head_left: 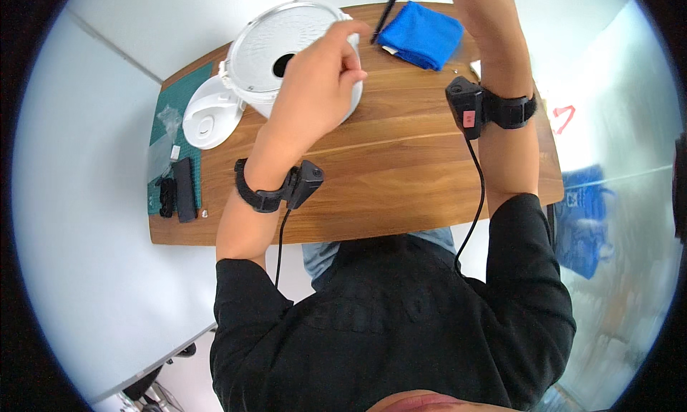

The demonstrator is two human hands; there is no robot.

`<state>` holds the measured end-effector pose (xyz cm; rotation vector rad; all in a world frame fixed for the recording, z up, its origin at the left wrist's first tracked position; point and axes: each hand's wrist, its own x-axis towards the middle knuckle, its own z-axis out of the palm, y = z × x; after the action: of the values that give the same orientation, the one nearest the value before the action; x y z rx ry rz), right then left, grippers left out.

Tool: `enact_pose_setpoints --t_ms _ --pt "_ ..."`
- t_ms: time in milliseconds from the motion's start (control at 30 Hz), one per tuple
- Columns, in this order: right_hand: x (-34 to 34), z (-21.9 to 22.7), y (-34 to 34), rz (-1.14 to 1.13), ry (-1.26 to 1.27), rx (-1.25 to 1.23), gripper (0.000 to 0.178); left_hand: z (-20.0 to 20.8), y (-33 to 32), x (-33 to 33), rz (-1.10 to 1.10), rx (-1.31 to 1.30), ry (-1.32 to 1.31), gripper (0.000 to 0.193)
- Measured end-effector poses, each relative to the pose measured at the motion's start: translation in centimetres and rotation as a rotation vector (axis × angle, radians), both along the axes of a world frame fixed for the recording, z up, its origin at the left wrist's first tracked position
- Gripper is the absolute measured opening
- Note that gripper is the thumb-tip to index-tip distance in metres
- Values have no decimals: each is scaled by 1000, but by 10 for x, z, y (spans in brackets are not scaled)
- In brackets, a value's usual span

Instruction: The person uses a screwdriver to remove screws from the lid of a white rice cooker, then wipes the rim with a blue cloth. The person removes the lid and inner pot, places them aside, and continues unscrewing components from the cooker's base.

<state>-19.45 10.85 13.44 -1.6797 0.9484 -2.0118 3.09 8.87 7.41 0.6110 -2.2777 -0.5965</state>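
Observation:
A white round appliance [259, 57], rice-cooker-like, stands at the far left of the table. A dark round hole shows in its ridged pale face. Over its right side is my left hand [325, 75], index finger and thumb apart, with nothing visible between them. A white lid-like part [212, 115] with a round cap sits against the appliance's left. My right hand [481, 0] reaches past the top edge, its fingers out of the picture. Below it lies a folded blue cloth [421, 36]. A thin black rod [387, 15] slants beside the cloth; whether I hold it cannot be seen.
A green cutting mat [187, 86] covers the wooden table's [386, 176] left end. On it lie clear plastic wrapping [163, 136], a dark grey bar-shaped thing [184, 190] and a black strap [167, 197]. Cables run from the black devices on my wrists. A blue bag [583, 219] is beyond the right edge.

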Motion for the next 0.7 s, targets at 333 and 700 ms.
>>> enact_pose_setpoints --t_ms 333,700 --pt "-67 -68 23 -255 12 379 36 -89 -27 -103 -195 165 -397 37" --pt "-88 -92 31 -319 62 354 35 -141 -42 -147 -174 292 -523 30"
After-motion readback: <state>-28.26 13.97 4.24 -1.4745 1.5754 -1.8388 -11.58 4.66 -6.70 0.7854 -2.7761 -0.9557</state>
